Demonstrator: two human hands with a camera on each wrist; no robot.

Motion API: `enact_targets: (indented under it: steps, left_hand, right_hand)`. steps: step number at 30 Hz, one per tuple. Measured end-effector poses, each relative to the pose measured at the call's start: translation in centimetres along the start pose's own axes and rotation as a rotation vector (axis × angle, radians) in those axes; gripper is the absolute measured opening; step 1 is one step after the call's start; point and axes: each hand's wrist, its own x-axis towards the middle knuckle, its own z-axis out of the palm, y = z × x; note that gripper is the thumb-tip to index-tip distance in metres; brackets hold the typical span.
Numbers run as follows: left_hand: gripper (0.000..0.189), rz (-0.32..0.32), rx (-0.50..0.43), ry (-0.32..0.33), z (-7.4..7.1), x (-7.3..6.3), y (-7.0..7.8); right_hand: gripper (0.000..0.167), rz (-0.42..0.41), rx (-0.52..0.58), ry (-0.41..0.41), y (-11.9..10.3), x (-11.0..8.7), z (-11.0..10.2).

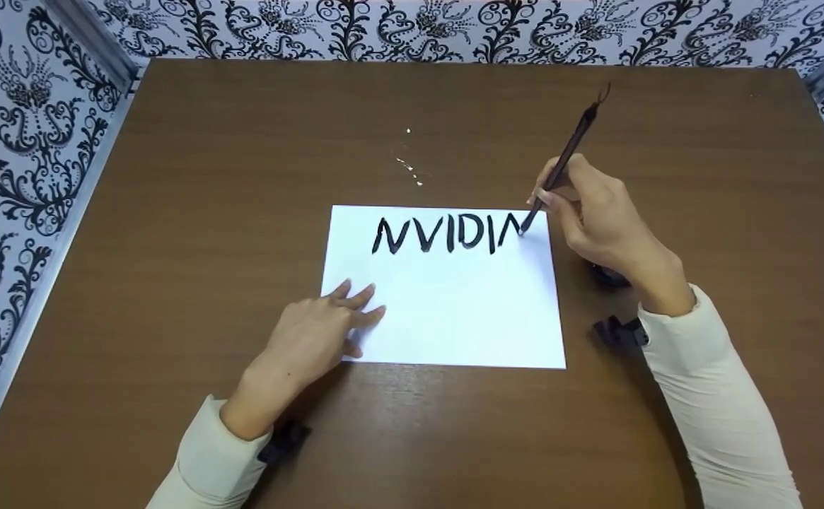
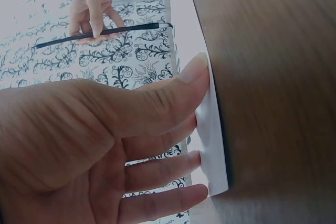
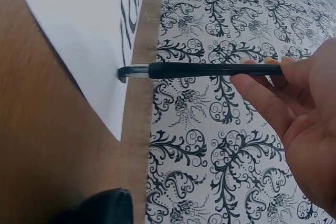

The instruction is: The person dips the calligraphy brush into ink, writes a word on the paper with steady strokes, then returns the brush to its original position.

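A white sheet of paper (image 1: 447, 304) lies on the brown table, with black painted letters (image 1: 433, 233) along its upper part: NVIDI and a peaked stroke after it. My right hand (image 1: 606, 212) pinches a dark-handled paintbrush (image 1: 567, 155) between thumb and fingers. In the right wrist view the brush's black bristles (image 3: 123, 74) touch the paper by the last stroke. My left hand (image 1: 312, 329) rests with spread fingers on the paper's lower left edge. The left wrist view shows its thumb (image 2: 194, 69) and fingertips against the sheet.
The brown table (image 1: 242, 141) reaches out around the paper. Small pale specks (image 1: 409, 167) lie beyond the sheet. A dark object (image 1: 608, 276) shows partly under the right wrist; its kind is unclear. Black-and-white patterned covering (image 1: 30, 141) lies past the table's edges.
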Motion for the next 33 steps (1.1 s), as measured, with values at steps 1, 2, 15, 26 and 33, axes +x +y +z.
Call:
enact_targets:
  steps: [1, 2, 15, 26, 33]
  left_hand:
    - [0.05, 0.002, 0.001, 0.004, 0.0, 0.0, 0.0]
    - [0.05, 0.004, 0.002, 0.008, 0.0, 0.0, 0.0]
    - [0.05, 0.016, 0.018, 0.021, 0.0, 0.0, 0.0]
    - [0.049, 0.012, 0.0, 0.017, 0.0, -0.1, 0.0]
    - [0.05, -0.001, -0.001, 0.005, 0.1, -0.1, 0.0]
  right_hand:
    - [0.014, 0.0, 0.006, -0.009, -0.1, 0.0, -0.1]
    - [0.014, 0.0, 0.012, -0.018, -0.1, 0.0, -0.1]
    - [0.014, -0.016, 0.015, -0.081, -1.1, 0.1, -1.1]
    - [0.022, 0.024, 0.133, 0.126, -1.6, 0.3, -1.4]
    - [0.024, 0.051, 0.173, 0.097, -0.8, 0.3, -0.3]
